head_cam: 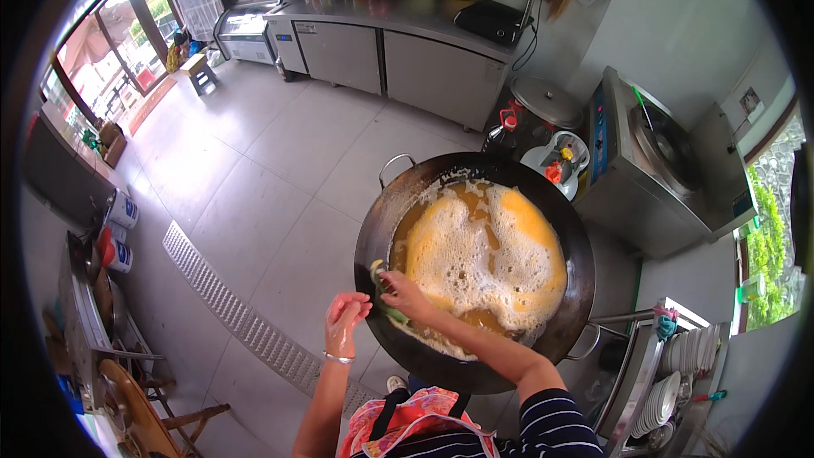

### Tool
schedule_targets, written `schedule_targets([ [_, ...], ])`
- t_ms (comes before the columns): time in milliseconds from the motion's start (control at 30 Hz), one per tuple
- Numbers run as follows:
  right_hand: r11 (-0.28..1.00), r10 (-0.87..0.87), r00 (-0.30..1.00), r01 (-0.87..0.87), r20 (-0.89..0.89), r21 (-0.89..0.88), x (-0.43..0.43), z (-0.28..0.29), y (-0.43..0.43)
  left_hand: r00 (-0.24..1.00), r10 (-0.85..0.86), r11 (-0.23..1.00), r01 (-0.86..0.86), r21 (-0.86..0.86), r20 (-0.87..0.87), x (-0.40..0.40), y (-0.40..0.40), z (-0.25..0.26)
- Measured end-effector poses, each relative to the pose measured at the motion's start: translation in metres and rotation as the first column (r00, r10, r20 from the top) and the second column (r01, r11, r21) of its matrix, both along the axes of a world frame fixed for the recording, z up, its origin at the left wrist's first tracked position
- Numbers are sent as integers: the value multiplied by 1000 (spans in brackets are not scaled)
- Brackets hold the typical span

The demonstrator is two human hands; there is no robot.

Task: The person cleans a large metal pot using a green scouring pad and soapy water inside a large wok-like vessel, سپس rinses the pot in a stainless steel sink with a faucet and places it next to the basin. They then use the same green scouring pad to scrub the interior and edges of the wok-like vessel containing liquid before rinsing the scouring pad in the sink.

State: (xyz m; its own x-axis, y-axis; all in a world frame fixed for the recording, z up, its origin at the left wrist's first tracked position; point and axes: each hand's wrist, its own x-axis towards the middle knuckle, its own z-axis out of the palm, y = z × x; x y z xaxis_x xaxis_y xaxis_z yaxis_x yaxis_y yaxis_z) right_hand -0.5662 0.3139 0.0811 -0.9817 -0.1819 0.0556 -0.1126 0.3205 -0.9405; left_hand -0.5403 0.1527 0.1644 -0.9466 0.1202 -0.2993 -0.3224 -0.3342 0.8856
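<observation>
A large dark wok stands in front of me, holding foamy, yellowish liquid with white froth over much of it. My right hand reaches across to the wok's left inner wall. Its fingers grip a limp green item, leaf-like or cloth-like, whose pale yellowish end shows above the fingers. Just outside the left rim is my left hand, with curled fingers and a wet-looking surface. Whether it pinches anything is hard to see. A bracelet circles that wrist.
A perforated drain cover crosses the tiled floor to the left. On the right are a stainless steel cooker and a rack of white plates. Beyond the wok are a large oil bottle and a steel counter. A wooden stool stands lower left.
</observation>
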Motion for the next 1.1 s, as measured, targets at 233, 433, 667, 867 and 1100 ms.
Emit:
schedule_targets([
  [233,928,18,973,69,-228,367,-33,-26,-16,995,93,995,-93,-34,18,3,-13,-8],
  [433,689,95,858,310,-505,655,-134,-11,42,993,117,991,-117,-72,-4,4,-3,-9],
  [667,424,108,763,545,-637,724,-204,-15,167,986,169,980,-170,-108,-14,0,-2,-10],
  [867,140,62,795,592,-604,794,-179,-34,287,986,165,981,-166,-96,-14,-4,9,-8],
  [1100,-25,43,834,552,-551,833,-85,-1,339,992,129,989,-129,-66,-10,-9,10,-4],
])
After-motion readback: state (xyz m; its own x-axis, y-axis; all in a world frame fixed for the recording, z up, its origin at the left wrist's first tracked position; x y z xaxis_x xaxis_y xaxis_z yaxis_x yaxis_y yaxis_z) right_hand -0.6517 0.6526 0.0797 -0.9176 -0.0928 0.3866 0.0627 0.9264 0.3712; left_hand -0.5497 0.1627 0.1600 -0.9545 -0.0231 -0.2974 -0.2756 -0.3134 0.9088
